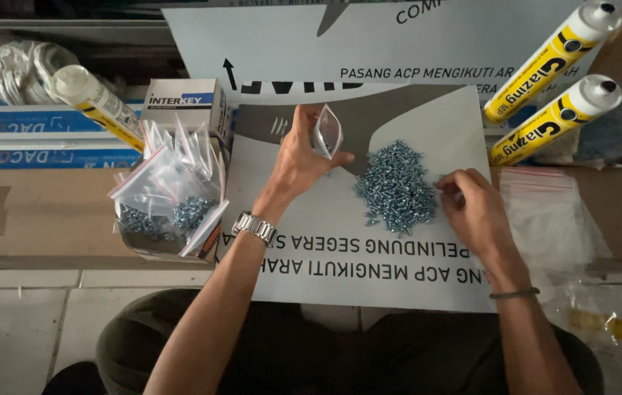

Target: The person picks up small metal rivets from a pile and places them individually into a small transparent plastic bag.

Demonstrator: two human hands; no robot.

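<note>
A heap of small silvery screws [396, 186] lies on a white and grey printed sheet [340, 256]. My left hand [300, 157], with a metal watch on its wrist, holds a small clear zip bag [328, 132] up and open just left of the heap. My right hand [472, 208] rests at the heap's right edge, its fingertips pinched at the screws there. Whether it holds any screws I cannot tell.
A small box [172, 212] crammed with filled zip bags of screws stands to the left. A stack of empty zip bags [545, 212] lies to the right. Two yellow sealant tubes [556, 55] lie at the back right, another tube [99, 102] at the back left.
</note>
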